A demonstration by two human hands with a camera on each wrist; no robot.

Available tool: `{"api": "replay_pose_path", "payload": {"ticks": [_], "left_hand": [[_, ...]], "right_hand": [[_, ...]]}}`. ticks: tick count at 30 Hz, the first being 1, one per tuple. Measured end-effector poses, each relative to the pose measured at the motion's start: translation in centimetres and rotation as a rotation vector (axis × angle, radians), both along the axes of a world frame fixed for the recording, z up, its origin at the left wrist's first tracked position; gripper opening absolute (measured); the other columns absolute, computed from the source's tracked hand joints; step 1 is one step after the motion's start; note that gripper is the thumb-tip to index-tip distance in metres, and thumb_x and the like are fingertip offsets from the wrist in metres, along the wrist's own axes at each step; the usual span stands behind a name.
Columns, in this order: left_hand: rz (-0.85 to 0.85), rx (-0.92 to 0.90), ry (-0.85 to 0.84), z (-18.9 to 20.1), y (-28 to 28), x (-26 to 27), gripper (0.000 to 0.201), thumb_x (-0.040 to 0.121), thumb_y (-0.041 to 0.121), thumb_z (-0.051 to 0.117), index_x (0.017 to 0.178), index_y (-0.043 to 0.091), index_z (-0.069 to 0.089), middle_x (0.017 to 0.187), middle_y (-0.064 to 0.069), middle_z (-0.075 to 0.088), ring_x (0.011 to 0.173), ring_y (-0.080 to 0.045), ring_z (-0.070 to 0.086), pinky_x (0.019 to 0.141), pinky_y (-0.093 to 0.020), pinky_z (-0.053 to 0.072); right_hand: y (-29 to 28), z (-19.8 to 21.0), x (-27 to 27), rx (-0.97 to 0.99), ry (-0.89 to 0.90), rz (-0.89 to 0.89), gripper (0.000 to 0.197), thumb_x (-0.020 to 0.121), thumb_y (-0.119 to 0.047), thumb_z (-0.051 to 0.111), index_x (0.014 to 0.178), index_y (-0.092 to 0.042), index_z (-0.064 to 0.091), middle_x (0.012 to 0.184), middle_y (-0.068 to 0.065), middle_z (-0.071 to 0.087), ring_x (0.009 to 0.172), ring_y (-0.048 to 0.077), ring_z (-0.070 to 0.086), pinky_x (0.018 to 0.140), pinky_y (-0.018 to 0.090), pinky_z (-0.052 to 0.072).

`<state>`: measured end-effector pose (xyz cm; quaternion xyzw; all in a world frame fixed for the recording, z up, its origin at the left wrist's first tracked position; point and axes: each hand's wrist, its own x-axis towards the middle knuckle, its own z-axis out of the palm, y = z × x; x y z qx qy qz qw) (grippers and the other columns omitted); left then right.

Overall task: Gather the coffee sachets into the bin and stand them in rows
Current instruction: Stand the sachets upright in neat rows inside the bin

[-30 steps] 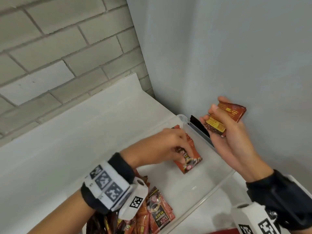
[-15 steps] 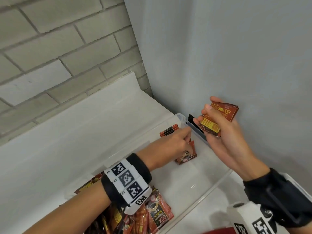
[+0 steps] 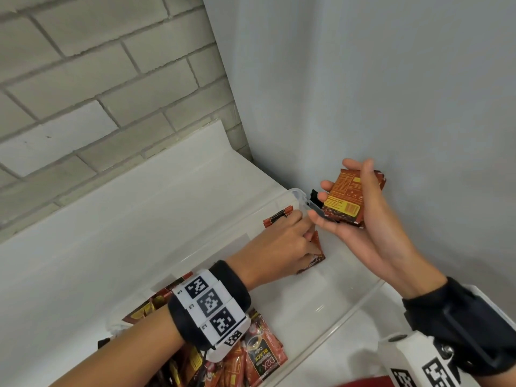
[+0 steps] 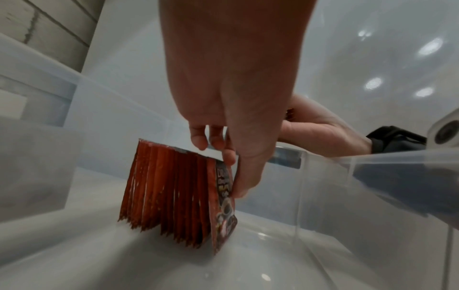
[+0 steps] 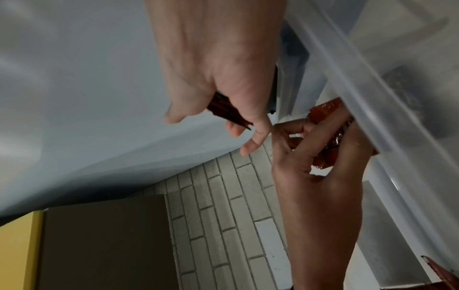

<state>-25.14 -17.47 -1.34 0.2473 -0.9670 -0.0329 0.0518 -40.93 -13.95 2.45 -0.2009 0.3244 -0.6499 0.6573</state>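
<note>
A white counter (image 3: 117, 236) runs into the corner where a pale brick wall (image 3: 92, 79) meets a plain grey one, and a clear plastic bin (image 3: 360, 300) sits on it near that corner. Inside, at the bin's far end, a row of red coffee sachets (image 4: 168, 192) stands on edge, fanned slightly. The left hand (image 3: 282, 247) reaches in and pinches the outermost sachet (image 4: 224, 208) between thumb and fingers, steadying it against the row. Above the bin's far rim the right hand (image 3: 360, 216) is curled round a small stack of sachets (image 3: 346, 199), held ready. At the bin's near end a loose heap of sachets (image 3: 251, 356) lies flat and jumbled under the left forearm. By my reckoning the gathering is largely done, but the standing has only begun: one partial row is up, while the handful and the whole heap remain.
</note>
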Motion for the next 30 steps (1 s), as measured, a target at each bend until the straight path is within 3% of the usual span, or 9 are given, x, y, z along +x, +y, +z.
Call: {"api": "replay_pose_path", "payload": {"ticks": [2,5,9,13,16,18,22,26,30], "left_hand": [[-0.003,0.034,0.005,0.0,0.0,0.0,0.024,0.091,0.025,0.055,0.088,0.014,0.075,0.091,-0.007,0.055,0.093,-0.028,0.05,0.078,-0.041,0.047],[-0.02,0.088,0.036,0.4,0.0,0.1,0.038,0.091,0.033,0.041,0.099,0.016,0.075,0.094,-0.008,0.057,0.097,-0.026,0.048,0.084,-0.029,0.039],[-0.03,0.205,0.063,1.8,-0.6,0.6,0.023,0.091,0.016,0.056,0.105,0.011,0.073,0.105,-0.013,0.06,0.105,-0.018,0.042,0.089,-0.027,0.039],[0.135,0.232,0.13,3.7,-1.7,1.7,0.021,0.091,0.008,0.054,0.106,0.006,0.069,0.103,-0.011,0.057,0.096,-0.017,0.044,0.087,-0.031,0.039],[0.278,0.172,0.218,5.3,-2.3,2.7,0.023,0.096,0.006,0.049,0.11,0.009,0.068,0.094,-0.006,0.054,0.089,-0.01,0.04,0.076,-0.017,0.034],[0.356,0.165,0.28,6.3,-2.5,3.1,0.027,0.099,0.009,0.046,0.116,0.015,0.066,0.095,0.001,0.054,0.089,-0.007,0.044,0.076,-0.01,0.034],[0.39,0.285,0.453,8.0,-2.1,3.1,0.023,0.102,0.021,0.045,0.113,0.02,0.065,0.101,0.011,0.064,0.094,0.0,0.059,0.077,-0.009,0.042],[0.385,0.5,0.592,9.1,-1.2,2.9,0.037,0.093,0.04,0.048,0.11,0.014,0.068,0.098,0.006,0.07,0.095,-0.012,0.064,0.081,-0.025,0.052],[0.367,0.671,0.711,9.7,-0.5,2.7,0.032,0.087,0.038,0.054,0.104,0.016,0.07,0.095,0.001,0.072,0.09,-0.01,0.067,0.078,-0.02,0.051]], "right_hand": [[0.1,0.1,0.0,0.014,-0.025,0.02,0.046,0.071,-0.052,0.058,0.107,-0.023,0.06,0.1,0.013,0.066,0.089,0.02,0.068,0.069,0.038,0.058],[0.1,0.2,-0.1,0.03,-0.096,0.05,0.045,0.077,-0.046,0.058,0.114,-0.019,0.059,0.107,0.018,0.067,0.095,0.025,0.068,0.073,0.041,0.058],[0.3,0.2,-0.5,-0.005,-0.18,0.126,0.04,0.089,-0.024,0.049,0.128,-0.014,0.056,0.118,0.025,0.064,0.108,0.034,0.065,0.084,0.052,0.055],[0.4,0.1,-0.5,-0.075,-0.229,0.216,0.055,0.08,-0.005,0.042,0.133,-0.014,0.052,0.122,0.026,0.062,0.112,0.04,0.061,0.086,0.058,0.052],[0.4,0.0,-0.3,-0.096,-0.186,0.267,0.052,0.083,-0.001,0.043,0.133,-0.014,0.052,0.126,0.024,0.06,0.114,0.04,0.06,0.087,0.06,0.05],[0.5,0.0,-0.3,-0.105,-0.116,0.284,0.048,0.086,-0.001,0.048,0.133,-0.013,0.053,0.127,0.02,0.061,0.114,0.04,0.06,0.086,0.061,0.05],[0.6,0.1,-0.2,-0.085,-0.001,0.326,0.048,0.084,-0.007,0.055,0.132,-0.008,0.052,0.121,0.016,0.065,0.11,0.035,0.064,0.079,0.056,0.055],[0.7,0.2,-0.1,-0.068,0.076,0.358,0.046,0.084,-0.015,0.055,0.129,-0.005,0.053,0.114,0.018,0.068,0.101,0.034,0.068,0.07,0.044,0.059],[0.7,0.2,0.1,-0.061,0.118,0.367,0.043,0.083,-0.016,0.056,0.124,-0.007,0.055,0.106,0.017,0.071,0.092,0.031,0.071,0.062,0.035,0.059]]}}
